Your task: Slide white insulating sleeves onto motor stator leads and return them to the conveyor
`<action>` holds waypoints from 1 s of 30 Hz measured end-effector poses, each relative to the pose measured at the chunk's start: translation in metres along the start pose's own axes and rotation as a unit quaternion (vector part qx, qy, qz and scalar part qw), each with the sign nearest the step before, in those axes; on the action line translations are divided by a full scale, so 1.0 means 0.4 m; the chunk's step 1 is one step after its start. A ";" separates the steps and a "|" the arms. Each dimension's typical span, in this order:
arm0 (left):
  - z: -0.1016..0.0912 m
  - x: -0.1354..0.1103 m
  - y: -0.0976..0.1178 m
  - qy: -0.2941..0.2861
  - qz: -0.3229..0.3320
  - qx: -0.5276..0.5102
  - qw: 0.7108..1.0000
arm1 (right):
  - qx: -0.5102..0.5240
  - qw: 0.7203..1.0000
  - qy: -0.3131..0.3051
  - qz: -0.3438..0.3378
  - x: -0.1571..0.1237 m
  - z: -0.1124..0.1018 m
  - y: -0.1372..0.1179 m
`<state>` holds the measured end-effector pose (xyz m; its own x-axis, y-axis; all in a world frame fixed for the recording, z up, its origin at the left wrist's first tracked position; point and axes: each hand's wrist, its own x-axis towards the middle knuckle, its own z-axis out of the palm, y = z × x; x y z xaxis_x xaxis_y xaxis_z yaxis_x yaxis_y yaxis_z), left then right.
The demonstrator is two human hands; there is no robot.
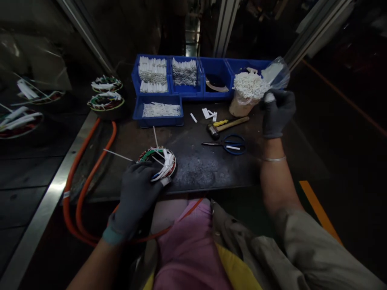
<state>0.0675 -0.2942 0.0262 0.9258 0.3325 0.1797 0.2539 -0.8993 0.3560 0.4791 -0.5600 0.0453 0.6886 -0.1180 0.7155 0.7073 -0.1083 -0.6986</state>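
My left hand (137, 193), in a dark glove, is closed over a round wound coil (161, 161) with green rim and white sleeved leads, near the front edge of the dark bench (196, 169). Thin white ties stick up and left from the coil. My right hand (276, 112), also gloved, is raised at the back right and pinches a small white tube at the edge of a clear bag (249, 90) packed with white tubes.
Blue bins (184, 74) with white sleeves line the back. A hammer (228, 125) and blue-handled scissors (231, 144) lie mid-bench. Finished coils (106, 92) sit at the left. An orange hose (87, 181) loops along the left edge.
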 end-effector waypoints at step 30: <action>0.002 -0.029 -0.030 -0.031 0.022 -0.079 0.996 | 0.140 0.881 -0.451 -0.022 -0.609 -0.041 -0.552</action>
<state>0.0538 -0.2874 0.0192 0.9521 0.2707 0.1423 0.1701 -0.8554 0.4893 0.1524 -0.5234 0.0251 0.4166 0.7269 0.5460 0.6618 0.1693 -0.7303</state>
